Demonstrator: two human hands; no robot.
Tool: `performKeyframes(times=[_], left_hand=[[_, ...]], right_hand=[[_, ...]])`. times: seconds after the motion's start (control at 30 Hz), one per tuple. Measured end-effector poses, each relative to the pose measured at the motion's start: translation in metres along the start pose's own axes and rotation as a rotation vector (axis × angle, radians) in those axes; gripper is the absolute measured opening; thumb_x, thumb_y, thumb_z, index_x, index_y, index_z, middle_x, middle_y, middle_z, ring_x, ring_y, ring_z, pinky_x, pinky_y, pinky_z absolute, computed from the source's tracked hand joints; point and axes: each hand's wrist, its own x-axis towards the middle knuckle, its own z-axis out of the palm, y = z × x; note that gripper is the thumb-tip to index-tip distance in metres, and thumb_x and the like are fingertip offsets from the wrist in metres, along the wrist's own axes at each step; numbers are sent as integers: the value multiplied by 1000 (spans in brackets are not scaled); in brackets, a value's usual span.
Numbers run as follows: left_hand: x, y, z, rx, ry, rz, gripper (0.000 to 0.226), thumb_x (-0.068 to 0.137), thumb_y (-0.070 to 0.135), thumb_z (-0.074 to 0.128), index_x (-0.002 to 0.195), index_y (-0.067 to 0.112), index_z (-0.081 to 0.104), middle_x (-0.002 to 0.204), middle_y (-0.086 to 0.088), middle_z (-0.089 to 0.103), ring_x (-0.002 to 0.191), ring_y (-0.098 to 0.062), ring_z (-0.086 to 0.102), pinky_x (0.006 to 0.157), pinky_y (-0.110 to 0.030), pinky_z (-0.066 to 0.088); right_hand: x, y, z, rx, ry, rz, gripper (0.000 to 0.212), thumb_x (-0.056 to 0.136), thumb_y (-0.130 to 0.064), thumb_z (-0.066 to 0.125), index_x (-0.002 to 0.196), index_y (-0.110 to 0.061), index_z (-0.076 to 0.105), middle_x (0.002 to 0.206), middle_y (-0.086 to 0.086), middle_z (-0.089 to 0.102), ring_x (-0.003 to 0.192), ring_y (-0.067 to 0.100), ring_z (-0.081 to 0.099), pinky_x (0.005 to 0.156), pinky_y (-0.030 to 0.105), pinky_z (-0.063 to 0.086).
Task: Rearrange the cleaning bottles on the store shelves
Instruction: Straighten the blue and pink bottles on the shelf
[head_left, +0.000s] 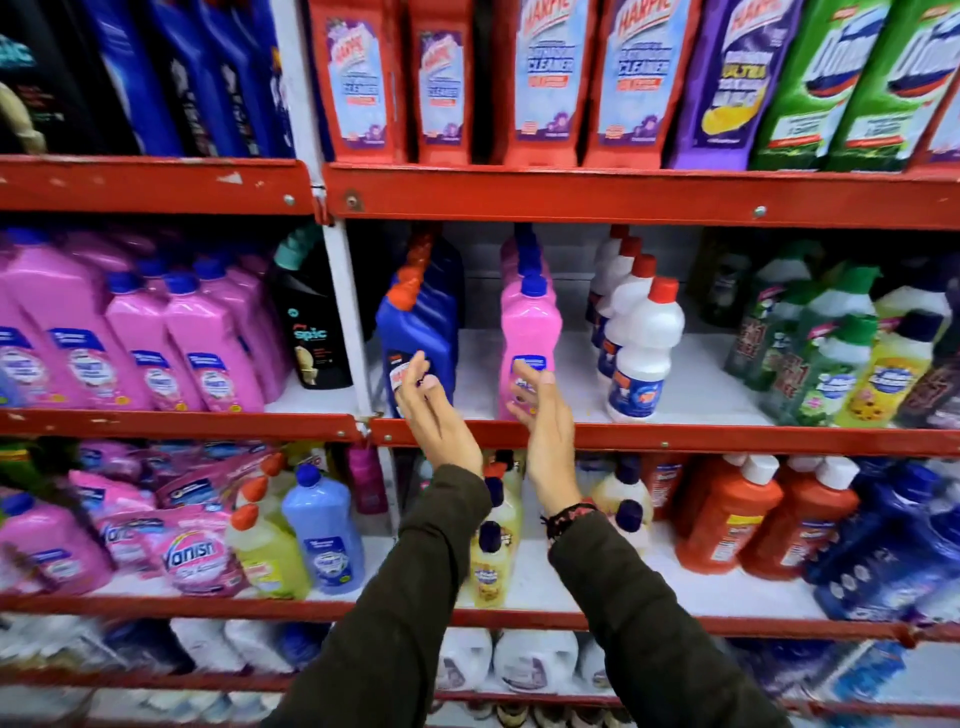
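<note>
On the middle shelf (675, 434) a row of blue bottles with orange caps (415, 322) stands at the left, and a row of pink bottles with blue caps (530, 332) stands beside it. My left hand (434, 415) is raised in front of the front blue bottle's label, fingers apart, holding nothing. In front of the front pink bottle's lower label my right hand (545, 431) is open too, with a dark bracelet at the wrist. Whether the fingertips touch the bottles is unclear. White bottles with red caps (641, 343) stand in a row to the right.
A bare white strip of shelf lies between the blue and pink rows. Green and yellow bottles (831, 353) crowd the right end. Pink bottles (156, 338) and a black bottle (311, 322) fill the left bay. Red, purple and green bottles line the shelf above; mixed bottles stand below.
</note>
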Motion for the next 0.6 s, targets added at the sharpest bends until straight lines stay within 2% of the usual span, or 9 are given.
performKeyframes(times=[0.07,0.13,0.17,0.2,0.27,0.33,0.4,0.53,0.6], left_hand=[[24,0,-18,74,46,-2,37,108,14,37,141,2,50,145,-17,45,129,-15,46,101,-5,33],[47,-5,-32,165,21,-85,43,109,21,35,147,4,44,153,-17,38,141,-22,36,105,-9,26],[57,-9,-37,192,-13,-143,46,109,24,33,150,5,40,158,-17,35,146,-25,29,113,-17,21],[65,-13,-41,191,-58,-211,49,109,28,30,152,7,36,162,-15,32,150,-25,24,120,-25,17],[75,-19,-46,91,-173,-358,55,109,40,25,155,10,32,163,-12,33,151,-25,28,127,-39,17],[79,-21,-50,19,-266,-444,61,107,49,23,153,11,37,156,-12,44,143,-24,42,122,-42,31],[82,-24,-54,1,-311,-462,62,106,52,24,148,11,45,146,-13,56,132,-23,54,114,-39,42],[86,-27,-60,77,-376,-442,67,100,61,28,147,17,48,143,-10,59,129,-21,57,115,-42,41],[86,-26,-61,92,-370,-436,75,91,69,31,145,20,50,140,-8,61,125,-20,59,114,-43,43]], right_hand=[[-1,4,26,-24,-118,44,50,113,-38,27,148,-14,55,155,5,55,140,17,54,118,31,43],[1,7,46,-64,-201,91,57,111,-46,24,155,-17,46,160,-4,48,144,7,49,123,26,36],[3,10,53,-64,-224,100,57,111,-48,24,156,-20,44,154,-11,51,136,-5,54,116,16,41],[5,13,58,-54,-242,103,52,110,-49,24,153,-25,43,141,-20,56,118,-20,59,100,3,46],[9,19,65,2,-261,141,37,111,-46,23,140,-32,41,113,-30,59,86,-32,63,71,-7,46],[10,26,68,30,-266,170,32,111,-46,24,129,-35,49,104,-31,62,81,-30,65,66,-7,46],[10,31,68,8,-249,196,33,110,-50,26,122,-39,55,103,-32,64,84,-29,66,67,-6,47],[10,33,68,-37,-218,225,36,109,-53,28,133,-37,50,107,-33,62,86,-30,64,71,-5,47],[12,34,68,-91,-215,206,33,108,-53,30,128,-39,53,104,-34,62,84,-30,64,72,-3,47]])
